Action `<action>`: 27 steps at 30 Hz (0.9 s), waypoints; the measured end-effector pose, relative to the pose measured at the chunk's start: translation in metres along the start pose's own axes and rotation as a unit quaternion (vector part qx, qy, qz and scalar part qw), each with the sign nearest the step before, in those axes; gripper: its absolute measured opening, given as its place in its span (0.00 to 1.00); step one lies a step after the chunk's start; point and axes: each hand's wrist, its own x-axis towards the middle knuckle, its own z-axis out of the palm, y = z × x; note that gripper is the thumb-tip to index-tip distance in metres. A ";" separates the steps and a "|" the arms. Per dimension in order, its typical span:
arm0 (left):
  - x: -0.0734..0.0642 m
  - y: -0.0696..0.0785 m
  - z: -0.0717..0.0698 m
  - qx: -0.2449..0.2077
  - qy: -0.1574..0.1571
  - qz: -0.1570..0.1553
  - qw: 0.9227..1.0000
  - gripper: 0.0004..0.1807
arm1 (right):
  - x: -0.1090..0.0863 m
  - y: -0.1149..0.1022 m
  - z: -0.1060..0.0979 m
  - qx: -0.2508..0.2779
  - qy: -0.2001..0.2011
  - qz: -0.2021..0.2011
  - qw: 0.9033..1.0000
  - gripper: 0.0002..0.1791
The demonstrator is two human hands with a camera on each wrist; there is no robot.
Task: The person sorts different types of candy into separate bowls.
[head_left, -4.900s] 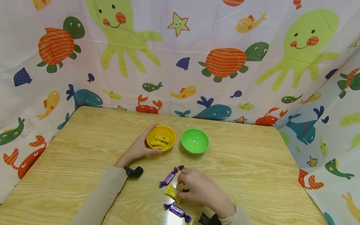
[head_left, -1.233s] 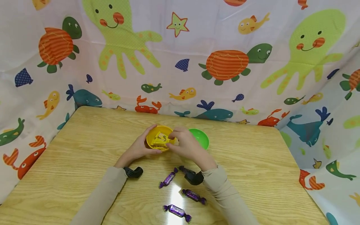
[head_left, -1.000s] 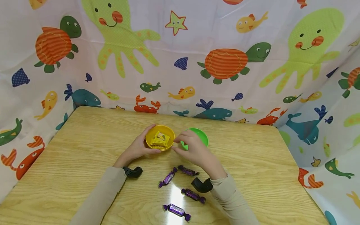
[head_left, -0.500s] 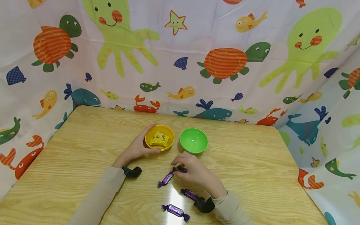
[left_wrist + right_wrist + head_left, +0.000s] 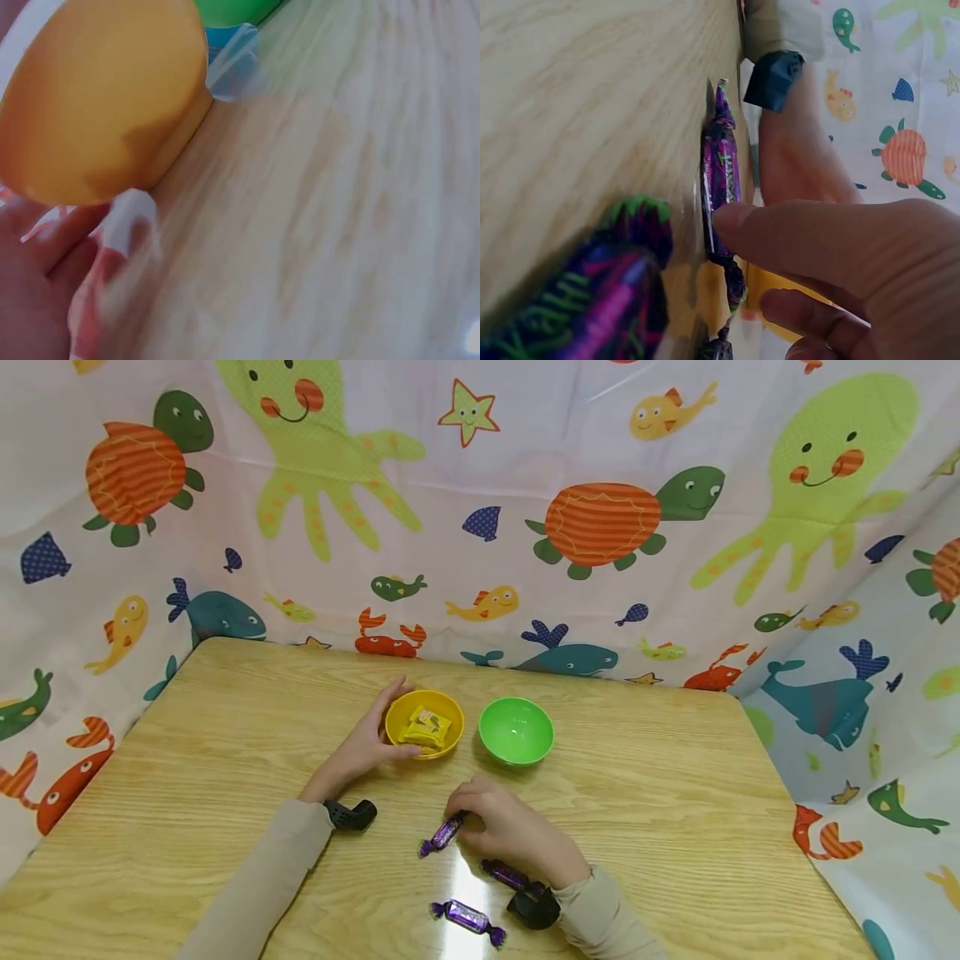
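Observation:
My left hand [image 5: 366, 737] holds the yellow bowl [image 5: 455, 739] at its left side, thumb along the near rim. Inside that bowl lie several yellow-wrapped candies [image 5: 427, 727]. The right hand [image 5: 510, 827] is low over the table, its fingertips at the far end of a purple twist-wrapped candy [image 5: 444, 835]. In the right wrist view, the thumb overlaps this candy [image 5: 720, 172] while the other fingertips stand apart from the thumb. A second purple candy [image 5: 504, 874] lies under the right wrist, and a third [image 5: 468, 917] nearer the front. Another [image 5: 718, 349] is mostly hidden by the hand.
A green bowl [image 5: 516, 732] with nothing in it stands just right of the yellow one. The wooden table [image 5: 652, 793] meets a sea-animal curtain [image 5: 450, 552] at the back and sides. Black wrist mounts [image 5: 352, 815] sit on both wrists.
The right hand put a yellow candy into the yellow bowl, came back empty toward the purple candies, and shifted left onto one. The left hand stayed at the yellow bowl.

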 end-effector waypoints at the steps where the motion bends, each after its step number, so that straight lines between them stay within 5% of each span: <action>1: 0.001 0.004 0.000 0.003 0.006 0.004 1.000 0.61 | 0.000 0.000 0.000 -0.004 0.000 -0.006 1.000 0.13; 8: 0.012 0.040 0.004 0.079 0.045 0.044 0.995 0.45 | -0.001 0.001 0.003 -0.022 0.002 -0.020 1.000 0.15; 14: 0.020 0.074 0.018 0.054 -0.010 0.117 0.992 0.41 | 0.001 0.001 0.004 -0.024 -0.004 -0.025 0.999 0.14; 21: 0.027 0.085 0.050 0.039 -0.063 0.110 0.991 0.45 | -0.001 -0.002 -0.004 -0.050 -0.049 -0.030 0.997 0.11; 27: 0.025 0.083 0.077 0.030 -0.081 0.074 0.994 0.44 | -0.011 -0.014 -0.032 -0.007 -0.080 0.001 0.997 0.10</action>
